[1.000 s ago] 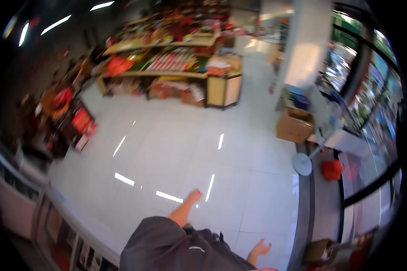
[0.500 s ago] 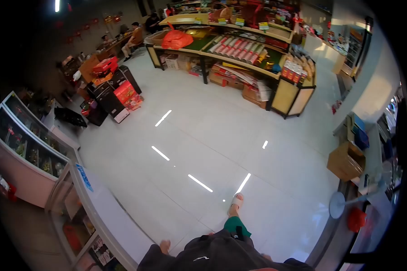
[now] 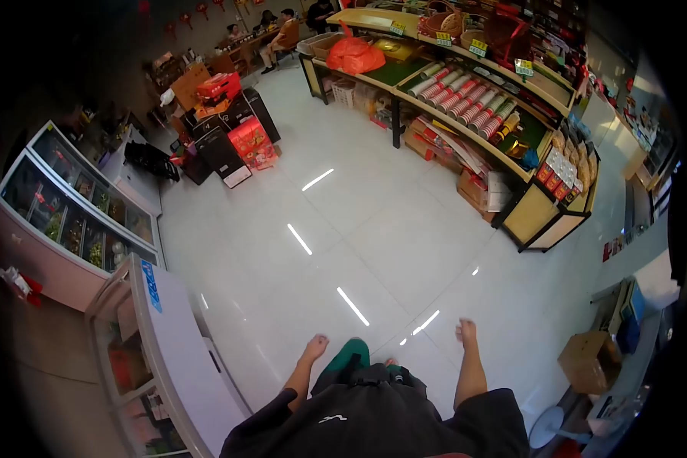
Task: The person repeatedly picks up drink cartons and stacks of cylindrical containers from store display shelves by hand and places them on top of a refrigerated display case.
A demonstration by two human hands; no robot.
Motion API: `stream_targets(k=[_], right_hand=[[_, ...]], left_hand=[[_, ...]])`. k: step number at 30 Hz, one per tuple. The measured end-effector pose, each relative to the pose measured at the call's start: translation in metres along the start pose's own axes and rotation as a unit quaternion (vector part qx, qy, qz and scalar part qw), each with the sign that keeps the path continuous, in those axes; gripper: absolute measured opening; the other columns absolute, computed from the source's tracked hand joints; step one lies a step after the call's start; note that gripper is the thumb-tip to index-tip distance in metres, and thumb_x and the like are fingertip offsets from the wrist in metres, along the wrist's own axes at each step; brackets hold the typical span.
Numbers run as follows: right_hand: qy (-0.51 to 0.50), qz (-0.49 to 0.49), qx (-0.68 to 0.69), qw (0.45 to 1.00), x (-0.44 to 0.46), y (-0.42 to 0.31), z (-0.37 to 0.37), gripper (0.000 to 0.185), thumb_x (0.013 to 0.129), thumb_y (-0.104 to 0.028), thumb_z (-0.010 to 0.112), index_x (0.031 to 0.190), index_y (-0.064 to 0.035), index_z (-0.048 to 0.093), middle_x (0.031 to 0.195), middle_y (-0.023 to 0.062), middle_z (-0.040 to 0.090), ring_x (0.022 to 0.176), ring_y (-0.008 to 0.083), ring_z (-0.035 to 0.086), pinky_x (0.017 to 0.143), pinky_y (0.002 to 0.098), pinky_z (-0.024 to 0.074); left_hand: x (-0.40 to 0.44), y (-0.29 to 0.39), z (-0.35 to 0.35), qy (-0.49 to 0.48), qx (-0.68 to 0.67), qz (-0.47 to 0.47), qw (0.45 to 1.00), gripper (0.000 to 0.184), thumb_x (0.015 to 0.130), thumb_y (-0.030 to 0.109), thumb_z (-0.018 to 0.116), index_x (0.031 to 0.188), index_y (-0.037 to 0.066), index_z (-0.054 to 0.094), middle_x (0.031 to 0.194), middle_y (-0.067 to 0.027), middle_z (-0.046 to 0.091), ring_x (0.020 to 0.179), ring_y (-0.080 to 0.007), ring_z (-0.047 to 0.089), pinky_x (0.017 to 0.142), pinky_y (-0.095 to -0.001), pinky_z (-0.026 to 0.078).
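Note:
My left hand [image 3: 315, 348] hangs low in front of my body, its fingers loosely curled with nothing visible in them. On the other side my right hand [image 3: 466, 331] is held out above the pale floor, also curled and carrying nothing that I can see. Neither hand touches anything. The nearest thing to the left one is a white counter with a glass side [image 3: 177, 343]. A cardboard box [image 3: 588, 361] stands some way to the right of my right hand.
Glossy tiles [image 3: 359, 252] stretch ahead. A wooden display stand [image 3: 538, 221] carries rolled packets and a red plastic bag [image 3: 355, 55]. Stacked boxes [image 3: 220, 150] stand at left, beyond a glass-topped freezer [image 3: 53, 252]. A fan [image 3: 546, 427] is at lower right. People sit at the back.
The view has swung left, so the stand and boxes appear farther right. Both hands have come into clear view. The outstretched foot has drawn back and a green-clad knee is raised.

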State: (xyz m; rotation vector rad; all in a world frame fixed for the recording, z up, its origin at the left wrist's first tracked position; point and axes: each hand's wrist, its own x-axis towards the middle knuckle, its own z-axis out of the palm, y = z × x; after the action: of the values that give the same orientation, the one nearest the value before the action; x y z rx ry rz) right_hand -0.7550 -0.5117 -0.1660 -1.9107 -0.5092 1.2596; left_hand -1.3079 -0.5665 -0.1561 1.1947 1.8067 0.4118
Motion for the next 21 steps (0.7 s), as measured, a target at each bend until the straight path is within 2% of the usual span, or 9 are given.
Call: stream_targets(k=[3, 8, 11, 13, 15, 16, 18, 19, 21], right_hand=[[-0.071, -0.08, 0.018, 0.994, 0.027, -0.18, 0.079, 0.036, 0.085, -0.031, 0.055, 0.111, -0.0062, 0.052, 0.088, 0.0069, 0.061, 0.073, 0.0147, 0.059, 0.059, 0.0281, 0.0472], [-0.16, -0.238, -0.095, 0.953, 0.073, -0.315, 0.121, 0.031, 0.088, -0.027, 0.052, 0.11, -0.0065, 0.053, 0.09, 0.0055, 0.062, 0.077, 0.0147, 0.059, 0.065, 0.0267, 0.0466], [-0.042, -0.109, -0.035, 0.993, 0.13, -0.263, 0.092, 0.026, 0.086, -0.023, 0.056, 0.104, -0.005, 0.052, 0.088, 0.0082, 0.062, 0.064, 0.0145, 0.059, 0.049, 0.0251, 0.0455], [0.031, -0.06, -0.253, 0.965, 0.146, -0.199, 0.052, 0.033, 0.081, -0.026, 0.062, 0.101, -0.0029, 0.052, 0.069, 0.0074, 0.061, 0.052, 0.0149, 0.056, 0.042, 0.0282, 0.0454], [0.063, -0.097, -0.361, 0.926, 0.186, -0.055, -0.001, 0.039, 0.079, -0.03, 0.063, 0.102, -0.0005, 0.053, 0.063, 0.009, 0.059, 0.047, 0.0182, 0.055, 0.041, 0.0314, 0.0453], [0.075, 0.03, -0.33, 0.941, 0.162, -0.031, -0.009, 0.034, 0.079, -0.029, 0.061, 0.097, -0.0011, 0.053, 0.062, 0.0098, 0.058, 0.047, 0.0184, 0.054, 0.04, 0.0324, 0.0441], [0.084, 0.287, -0.119, 0.947, 0.067, -0.058, 0.005, 0.027, 0.081, -0.029, 0.058, 0.088, -0.0033, 0.051, 0.07, 0.0111, 0.056, 0.052, 0.0185, 0.053, 0.038, 0.034, 0.0415], [0.129, 0.325, -0.007, 0.937, 0.035, -0.051, 0.014, 0.028, 0.082, -0.028, 0.057, 0.092, -0.0019, 0.051, 0.075, 0.0138, 0.057, 0.051, 0.0212, 0.052, 0.04, 0.0351, 0.0424], [0.122, 0.359, -0.066, 0.923, -0.004, -0.055, 0.034, 0.033, 0.085, -0.032, 0.055, 0.096, -0.0012, 0.054, 0.083, 0.0156, 0.06, 0.061, 0.0258, 0.058, 0.051, 0.0397, 0.047]], left_hand=[[0.059, 0.158, -0.021, -0.047, -0.167, 0.055, 0.983, 0.033, 0.087, 0.028, 0.055, 0.111, 0.004, 0.055, 0.093, -0.0101, 0.064, 0.085, -0.0179, 0.06, 0.075, -0.0303, 0.049], [0.195, 0.182, 0.011, -0.02, -0.117, 0.104, 0.988, 0.034, 0.084, 0.029, 0.058, 0.111, 0.009, 0.056, 0.097, -0.0144, 0.064, 0.092, -0.0264, 0.061, 0.082, -0.0349, 0.047], [0.238, 0.128, 0.019, -0.01, 0.038, 0.048, 0.998, 0.038, 0.08, 0.033, 0.058, 0.107, 0.006, 0.059, 0.102, -0.0183, 0.063, 0.097, -0.0312, 0.06, 0.085, -0.037, 0.047], [0.243, 0.115, -0.003, -0.086, 0.018, -0.046, 0.995, 0.038, 0.08, 0.036, 0.056, 0.084, 0.0, 0.066, 0.088, -0.0236, 0.064, 0.088, -0.0346, 0.062, 0.078, -0.0404, 0.048], [0.252, 0.118, -0.026, -0.172, 0.075, -0.227, 0.956, 0.04, 0.082, 0.039, 0.054, 0.084, 0.0, 0.063, 0.069, -0.0159, 0.063, 0.068, -0.0296, 0.063, 0.065, -0.0412, 0.05], [0.251, 0.109, -0.04, -0.201, 0.097, -0.049, 0.973, 0.036, 0.083, 0.036, 0.054, 0.083, 0.0, 0.062, 0.066, -0.0132, 0.06, 0.064, -0.0288, 0.06, 0.061, -0.0418, 0.049], [0.253, 0.088, -0.066, -0.165, 0.16, 0.338, 0.912, 0.029, 0.083, 0.029, 0.055, 0.08, 0.001, 0.059, 0.059, -0.0078, 0.054, 0.057, -0.0273, 0.056, 0.055, -0.043, 0.047], [0.261, 0.095, -0.079, -0.19, 0.16, 0.335, 0.909, 0.028, 0.083, 0.029, 0.054, 0.082, 0.001, 0.058, 0.062, -0.0088, 0.055, 0.06, -0.0275, 0.057, 0.056, -0.0428, 0.048], [0.3, 0.123, -0.088, -0.237, 0.151, 0.203, 0.938, 0.028, 0.083, 0.028, 0.054, 0.086, 0.0, 0.058, 0.068, -0.0108, 0.057, 0.066, -0.0279, 0.058, 0.059, -0.0425, 0.048]])
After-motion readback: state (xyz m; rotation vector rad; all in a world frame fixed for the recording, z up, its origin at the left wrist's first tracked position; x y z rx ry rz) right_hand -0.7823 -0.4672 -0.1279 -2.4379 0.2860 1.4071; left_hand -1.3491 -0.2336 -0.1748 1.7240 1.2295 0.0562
